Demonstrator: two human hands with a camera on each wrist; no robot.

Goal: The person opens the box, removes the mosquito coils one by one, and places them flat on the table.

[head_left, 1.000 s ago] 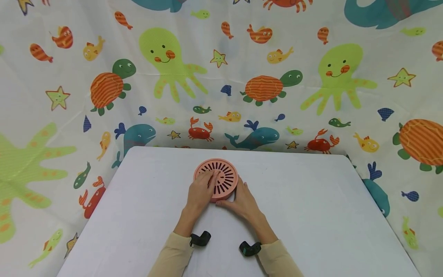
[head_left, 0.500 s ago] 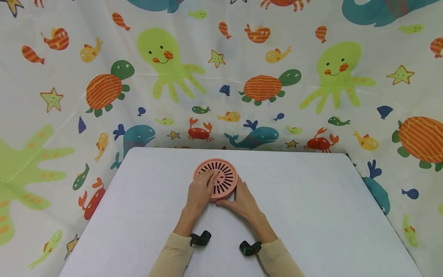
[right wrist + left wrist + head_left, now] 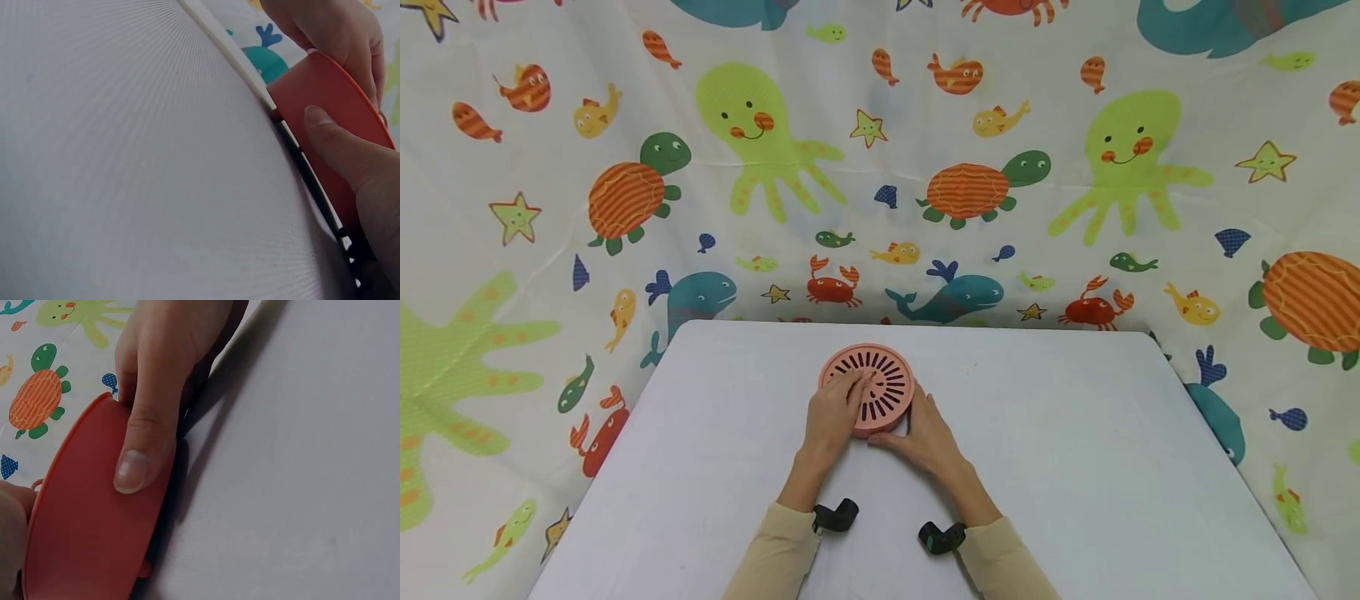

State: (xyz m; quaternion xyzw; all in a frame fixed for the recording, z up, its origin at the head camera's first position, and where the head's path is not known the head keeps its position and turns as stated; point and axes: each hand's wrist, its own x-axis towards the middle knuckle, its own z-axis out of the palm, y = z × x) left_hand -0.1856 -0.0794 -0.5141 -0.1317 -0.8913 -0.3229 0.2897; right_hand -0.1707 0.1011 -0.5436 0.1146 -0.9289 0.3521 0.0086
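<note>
A round pink box (image 3: 891, 398) with a slotted lid, much like a mosquito coil holder, sits on the white table. My left hand (image 3: 831, 421) lies over the lid's left part, its fingertips pinching at the centre, where the fingers cover what they grip. A small ring (image 3: 37, 484) stands up beside that hand in the left wrist view. From the right, my right hand (image 3: 932, 442) grips the box, thumb along the near side wall (image 3: 300, 90) and fingers around the far right side. A short foot (image 3: 145, 569) shows under the box.
The white table (image 3: 1075, 450) reaches out on both sides of the hands. Behind it hangs a white curtain (image 3: 820, 192) printed with sea animals. A black wrist camera (image 3: 837, 516) sits on the left wrist, another camera (image 3: 942, 538) on the right.
</note>
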